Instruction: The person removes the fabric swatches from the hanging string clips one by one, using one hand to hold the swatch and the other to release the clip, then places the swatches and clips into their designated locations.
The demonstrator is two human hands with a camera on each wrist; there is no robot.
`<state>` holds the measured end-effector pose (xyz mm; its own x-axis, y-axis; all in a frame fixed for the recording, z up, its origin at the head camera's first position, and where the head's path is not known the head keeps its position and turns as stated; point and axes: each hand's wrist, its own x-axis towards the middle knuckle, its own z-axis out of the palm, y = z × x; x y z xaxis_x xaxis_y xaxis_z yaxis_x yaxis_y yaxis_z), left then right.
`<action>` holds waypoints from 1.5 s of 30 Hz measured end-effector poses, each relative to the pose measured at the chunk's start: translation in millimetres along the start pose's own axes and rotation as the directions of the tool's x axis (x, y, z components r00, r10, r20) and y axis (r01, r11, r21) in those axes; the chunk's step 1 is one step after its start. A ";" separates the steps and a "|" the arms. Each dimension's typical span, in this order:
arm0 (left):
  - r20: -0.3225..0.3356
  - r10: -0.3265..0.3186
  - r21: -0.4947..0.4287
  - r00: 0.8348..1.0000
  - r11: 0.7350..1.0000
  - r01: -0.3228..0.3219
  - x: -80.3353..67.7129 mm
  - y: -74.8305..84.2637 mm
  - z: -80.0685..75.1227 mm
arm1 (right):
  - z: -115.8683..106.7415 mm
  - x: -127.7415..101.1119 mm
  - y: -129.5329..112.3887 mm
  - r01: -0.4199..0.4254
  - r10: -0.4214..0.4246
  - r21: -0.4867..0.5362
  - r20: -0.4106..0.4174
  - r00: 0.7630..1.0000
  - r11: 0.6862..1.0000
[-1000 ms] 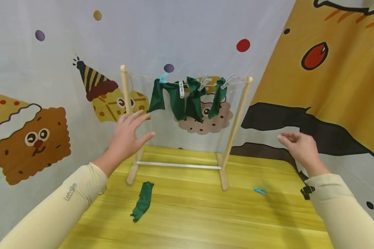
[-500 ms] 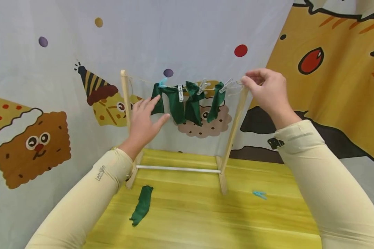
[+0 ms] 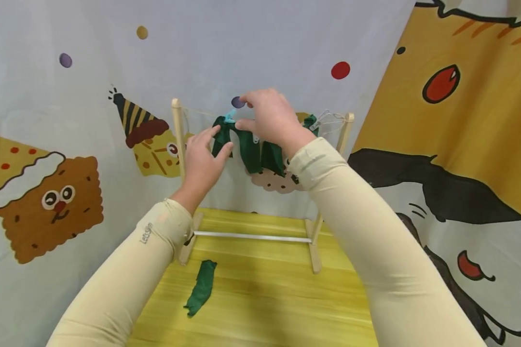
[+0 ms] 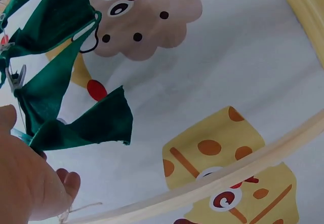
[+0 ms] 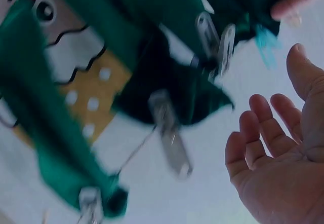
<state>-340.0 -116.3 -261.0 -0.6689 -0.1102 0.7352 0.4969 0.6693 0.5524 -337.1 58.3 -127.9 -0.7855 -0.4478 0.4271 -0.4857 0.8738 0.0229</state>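
Observation:
A small wooden drying rack (image 3: 177, 130) stands on the yellow table (image 3: 265, 299), with green cloths (image 3: 252, 152) pegged along its string. My left hand (image 3: 219, 142) pinches the hanging end of the leftmost green cloth (image 4: 86, 125). Just right of it, my right hand (image 3: 242, 113) is raised to the line, finger and thumb spread beside the blue peg (image 3: 230, 115) that holds this cloth. In the right wrist view the right hand (image 5: 276, 158) is relaxed and holds nothing, and the blue peg (image 5: 266, 44) lies just beyond its fingers. My right arm hides the middle of the line.
One more green cloth (image 3: 201, 286) lies on the table in front of the rack's left foot. White pegs (image 3: 317, 123) clip the cloths at the line's right end. A cartoon-printed fabric backdrop (image 3: 47, 193) hangs close behind and on both sides.
My right hand has swung from the line's right end leftwards to the blue peg. My left hand has closed in on the leftmost cloth's end. My right arm now covers the table's right side.

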 end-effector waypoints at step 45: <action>0.015 -0.220 -0.092 0.975 0.971 0.221 19.0 -6.6 -27.6 | 22.5 14.8 -16.7 0.053 -0.055 -0.026 -0.099 0.994 0.998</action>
<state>-340.7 -143.0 -239.8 -0.7699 -0.2441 0.5896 0.3857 0.5580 0.7347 -349.2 32.8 -142.3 -0.7155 -0.4744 0.5129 -0.5165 0.8535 0.0689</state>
